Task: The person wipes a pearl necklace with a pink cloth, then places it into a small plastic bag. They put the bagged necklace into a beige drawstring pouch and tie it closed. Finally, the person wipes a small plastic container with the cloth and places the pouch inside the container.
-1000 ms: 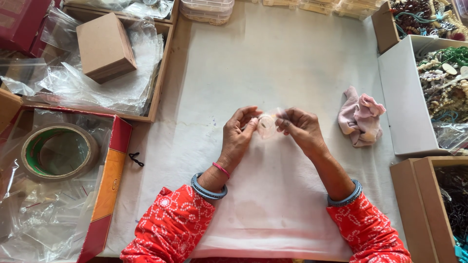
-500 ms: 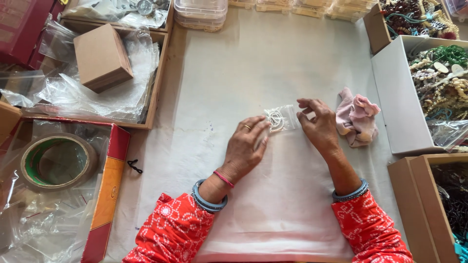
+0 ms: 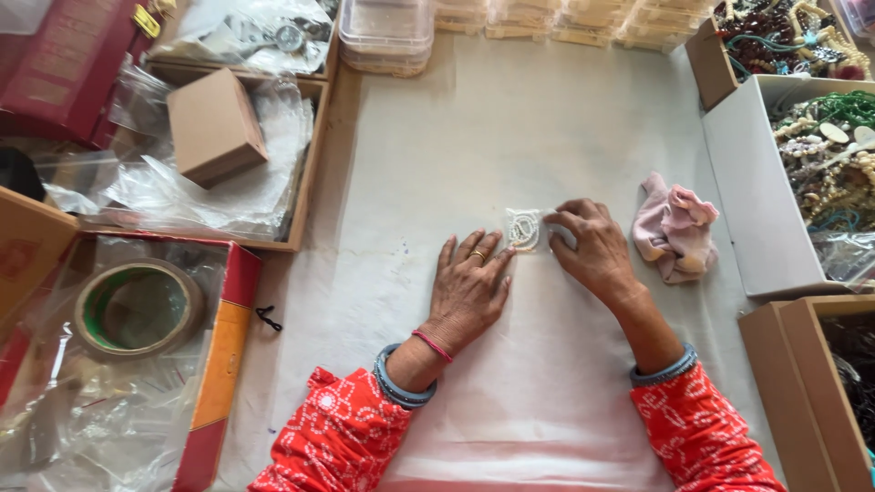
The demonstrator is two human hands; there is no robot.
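From the head camera, a pale cloth (image 3: 538, 137) covers the bench, and both hands lie on it near the middle. The left hand (image 3: 469, 292) rests flat, palm down, fingers spread and open, gripping nothing; its fingertips touch the left edge of a small clear packet of white beads (image 3: 523, 228). The right hand (image 3: 592, 248) is bent over the packet's right edge, fingertips pressing on it, so the packet lies flat on the cloth between the two hands (whether the right hand pinches the packet or only presses it cannot be told). Both arms wear red patterned sleeves with blue bangles at the wrists.

Just right of the right hand lies a crumpled pink cloth (image 3: 674, 228). Along the bench's right edge stands a white box of bead strings (image 3: 820, 173). At the left edge, a red tray holds a roll of tape (image 3: 137, 308) under clear plastic, and beyond it, toward the far left corner, a small brown cardboard box (image 3: 211, 126) sits on plastic bags. Clear plastic containers (image 3: 387, 32) line the far edge.
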